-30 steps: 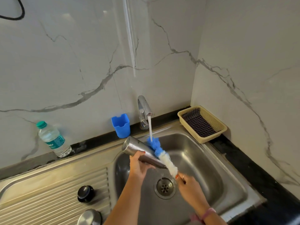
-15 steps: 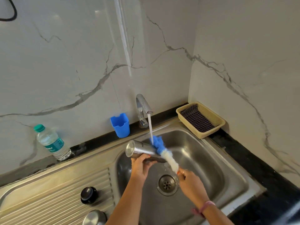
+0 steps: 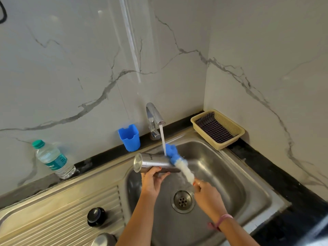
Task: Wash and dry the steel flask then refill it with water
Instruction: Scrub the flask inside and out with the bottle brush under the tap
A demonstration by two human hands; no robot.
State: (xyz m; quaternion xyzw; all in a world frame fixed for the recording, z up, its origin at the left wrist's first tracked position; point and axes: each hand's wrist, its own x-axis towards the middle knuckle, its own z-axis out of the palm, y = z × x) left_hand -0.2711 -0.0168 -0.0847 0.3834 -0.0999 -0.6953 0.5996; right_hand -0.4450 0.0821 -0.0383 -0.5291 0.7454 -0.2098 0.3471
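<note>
1. Since the earlier frames, the steel flask (image 3: 154,162) has been levelled from a tilt to lie nearly on its side above the sink (image 3: 248,176), and the bottle brush (image 3: 179,164) has been drawn across its open end.
2. The flask is gripped from below by the left hand (image 3: 152,181), with fingers and thumb curled round its body; its base is turned to the left.
3. The brush handle is pinched by the right hand (image 3: 206,196), whose fingers are closed on the lower end; how much handle lies inside the hand cannot be told.
4. The blue tip of the brush is held under the water stream (image 3: 163,139) running from the tap (image 3: 154,118), touching the flask's right end.
5. The drain (image 3: 182,201) is seen below and between the hands.
6. A black lid (image 3: 96,216) is set on the ribbed drainboard (image 3: 53,219), and a steel cap (image 3: 103,239) is cut off by the bottom edge.
7. A plastic water bottle (image 3: 53,159), a blue cup (image 3: 129,137) and a cream basket (image 3: 236,128) holding a checked cloth (image 3: 213,129) are ranged along the back ledge.
</note>
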